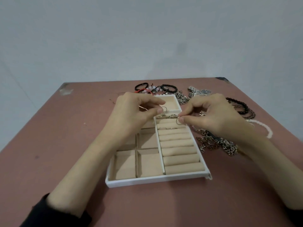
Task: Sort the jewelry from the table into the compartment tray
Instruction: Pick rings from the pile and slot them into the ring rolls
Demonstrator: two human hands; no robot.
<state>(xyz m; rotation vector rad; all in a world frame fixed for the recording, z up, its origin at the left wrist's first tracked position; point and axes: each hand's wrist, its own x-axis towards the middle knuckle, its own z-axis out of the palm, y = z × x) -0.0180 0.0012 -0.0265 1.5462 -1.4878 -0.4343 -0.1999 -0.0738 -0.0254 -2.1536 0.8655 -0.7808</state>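
Hovering over ring rolls (pixel 180 158) of the compartment tray (pixel 157 179) | right hand (pixel 211 115) fingers clamped on thin ring (pixel 178 120), upright, just above the far slots, nearer them | left hand (pixel 131 112) fingers pinch second ring (pixel 164 109) just beyond, toward the tray's far end

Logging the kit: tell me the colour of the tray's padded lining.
Beige lining inside a white tray frame, clearest in the head view.
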